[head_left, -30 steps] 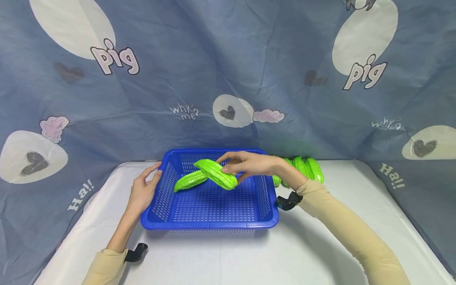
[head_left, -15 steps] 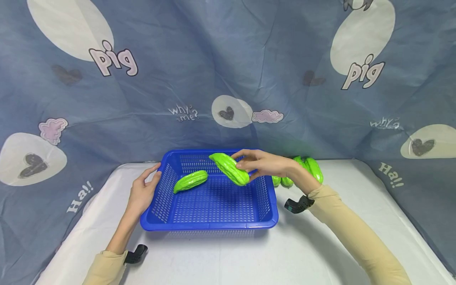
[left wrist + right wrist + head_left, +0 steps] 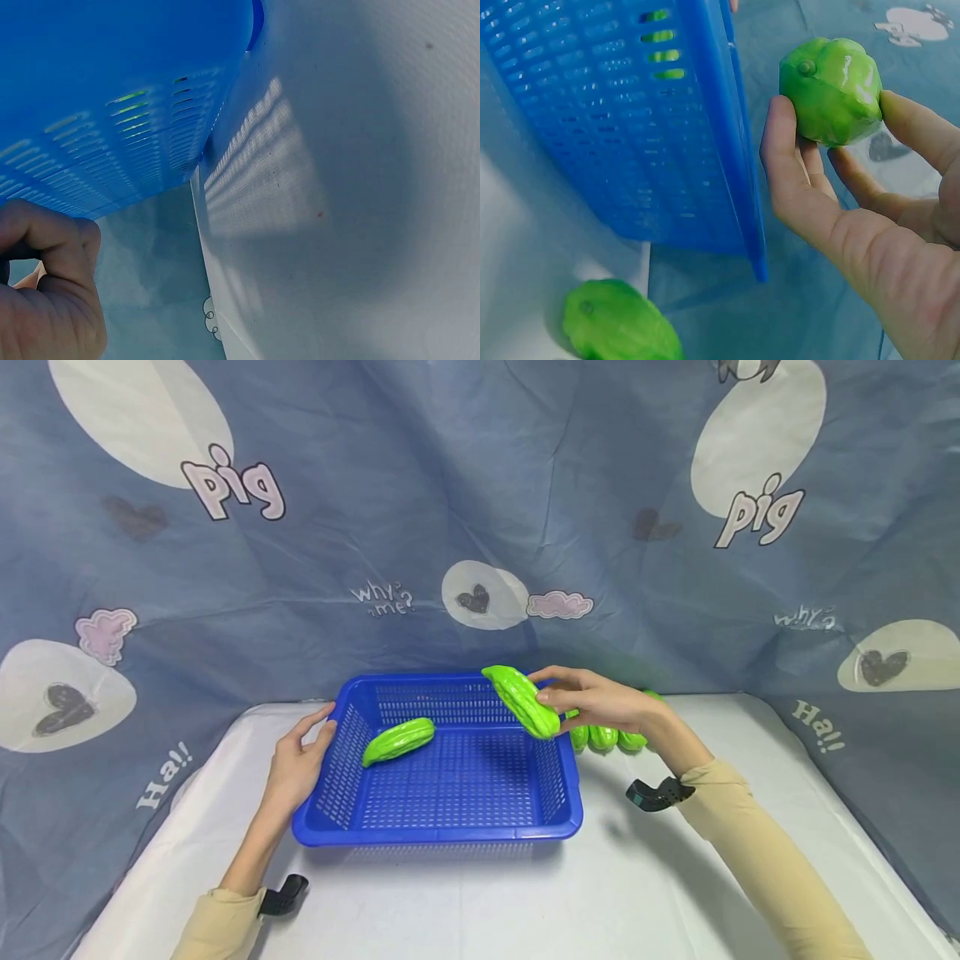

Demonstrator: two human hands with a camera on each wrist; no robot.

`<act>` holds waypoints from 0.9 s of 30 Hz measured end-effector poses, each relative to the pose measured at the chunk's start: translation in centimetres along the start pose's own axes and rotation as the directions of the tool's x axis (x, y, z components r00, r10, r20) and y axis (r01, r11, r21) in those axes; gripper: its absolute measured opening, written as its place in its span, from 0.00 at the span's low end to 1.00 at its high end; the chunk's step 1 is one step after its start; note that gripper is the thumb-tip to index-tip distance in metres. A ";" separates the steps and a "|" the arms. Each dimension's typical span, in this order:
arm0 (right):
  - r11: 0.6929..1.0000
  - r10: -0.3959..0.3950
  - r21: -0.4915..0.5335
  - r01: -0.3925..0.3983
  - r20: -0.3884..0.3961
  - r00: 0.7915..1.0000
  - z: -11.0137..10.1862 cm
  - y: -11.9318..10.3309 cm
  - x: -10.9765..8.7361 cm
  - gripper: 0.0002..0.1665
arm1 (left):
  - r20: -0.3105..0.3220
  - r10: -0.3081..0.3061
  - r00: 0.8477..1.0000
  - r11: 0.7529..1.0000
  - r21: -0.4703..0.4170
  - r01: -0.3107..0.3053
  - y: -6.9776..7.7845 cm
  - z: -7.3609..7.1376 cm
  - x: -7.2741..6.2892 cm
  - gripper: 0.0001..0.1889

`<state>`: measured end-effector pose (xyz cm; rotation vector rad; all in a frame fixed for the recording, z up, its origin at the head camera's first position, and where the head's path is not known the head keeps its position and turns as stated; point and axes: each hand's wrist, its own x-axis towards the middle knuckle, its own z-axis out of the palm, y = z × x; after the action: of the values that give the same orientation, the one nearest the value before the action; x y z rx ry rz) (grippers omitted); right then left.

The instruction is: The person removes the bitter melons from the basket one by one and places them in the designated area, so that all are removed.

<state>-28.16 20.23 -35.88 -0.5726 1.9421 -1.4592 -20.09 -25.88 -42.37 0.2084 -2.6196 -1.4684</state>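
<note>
My right hand (image 3: 603, 702) pinches a bright green bitter melon (image 3: 521, 700) between thumb and fingertips, above the right rim of the blue plastic basket (image 3: 450, 789). The right wrist view shows that bitter melon (image 3: 831, 91) end-on, raised beside the basket wall (image 3: 630, 142). A second bitter melon (image 3: 399, 741) lies inside the basket, toward its back left. My left hand (image 3: 297, 764) is at the basket's left rim, thumb and forefinger on the edge. In the left wrist view, this hand (image 3: 49, 277) has curled fingers against the basket wall (image 3: 120, 142).
Several more bitter melons (image 3: 603, 738) lie on the white table (image 3: 675, 860) just right of the basket, partly hidden by my right hand. One bitter melon (image 3: 619, 322) shows below the basket in the right wrist view. A blue printed cloth (image 3: 420, 510) hangs behind the table.
My right hand has carried the bitter melon rightward and slightly up, from over the basket's middle to its right rim. The left hand keeps its place on the basket.
</note>
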 end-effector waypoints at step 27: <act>0.995 0.055 0.088 -0.040 -0.178 0.983 -4.3 4.5 -4.8 0.39 | -0.007 0.011 1.000 1.000 -0.024 -0.012 0.0 0.1 -0.1 0.30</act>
<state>-27.68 27.64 -38.30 -0.3651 2.0055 -1.6013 -20.02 -25.81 -42.40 0.1955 -2.5917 -1.4916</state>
